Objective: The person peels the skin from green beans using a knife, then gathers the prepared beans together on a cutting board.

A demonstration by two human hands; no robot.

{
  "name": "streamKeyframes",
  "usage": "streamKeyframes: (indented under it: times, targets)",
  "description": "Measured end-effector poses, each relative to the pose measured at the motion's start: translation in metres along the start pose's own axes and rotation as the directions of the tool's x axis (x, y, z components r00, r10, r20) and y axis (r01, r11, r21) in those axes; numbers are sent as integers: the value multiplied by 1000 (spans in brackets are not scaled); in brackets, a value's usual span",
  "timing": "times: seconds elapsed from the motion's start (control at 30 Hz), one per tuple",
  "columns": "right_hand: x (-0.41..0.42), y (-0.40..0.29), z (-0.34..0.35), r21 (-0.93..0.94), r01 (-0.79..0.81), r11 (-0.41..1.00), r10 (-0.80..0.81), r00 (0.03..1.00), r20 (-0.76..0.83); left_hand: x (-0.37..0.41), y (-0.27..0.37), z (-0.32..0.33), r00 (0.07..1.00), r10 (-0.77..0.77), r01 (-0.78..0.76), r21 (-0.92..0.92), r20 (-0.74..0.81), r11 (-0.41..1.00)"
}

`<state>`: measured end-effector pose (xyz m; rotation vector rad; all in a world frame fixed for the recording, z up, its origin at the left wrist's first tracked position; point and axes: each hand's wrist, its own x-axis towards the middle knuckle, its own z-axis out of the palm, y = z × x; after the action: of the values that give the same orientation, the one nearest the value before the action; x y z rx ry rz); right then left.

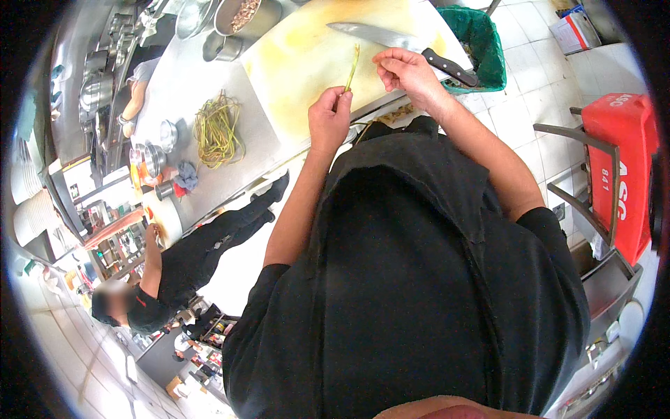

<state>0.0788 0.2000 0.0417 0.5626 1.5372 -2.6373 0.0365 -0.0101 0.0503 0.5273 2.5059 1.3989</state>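
My left hand (331,112) pinches a thin green stalk (354,65) by its lower end; the stalk points up over the yellow-stained cutting board (293,63). To the right of it, above the board's near edge, is my right hand (405,73) with its fingers curled and the thumb near the index finger; whether something thin is between them I cannot tell. A kitchen knife (374,35) with a black riveted handle lies at the board's right part, its handle past my right hand. A pile of thin green and brownish stalks (217,133) rests on the metal table to the left.
A green-lined bin (489,47) stands beyond the table's right end. Metal pots (222,47) and small steel bowls (168,135) are on the table, with a grey cloth (187,175). A co-worker in black (193,256) works at the left; another person's arm (137,99) reaches in across the table.
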Motion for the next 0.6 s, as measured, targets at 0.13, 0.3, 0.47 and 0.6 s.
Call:
streamKeyframes:
  times: [0.13, 0.3, 0.47, 0.6]
  targets:
    - [-1, -12, 4, -42, 6, 999, -6, 1000, -3, 0, 10, 5, 998, 65, -63, 46, -25, 997]
    - [10, 0, -8, -208, 169, 963, -181, 983, -41, 2, 18, 7, 994, 106, -107, 118, 15, 987]
    - [17, -7, -31, -485, 341, 805, -467, 869, -163, 2, 10, 5, 997, 72, -74, 97, 32, 992]
    - [36, -43, -108, -808, 218, 548, -674, 686, -272, 10, -13, 1, 998, -30, 22, 135, 60, 991]
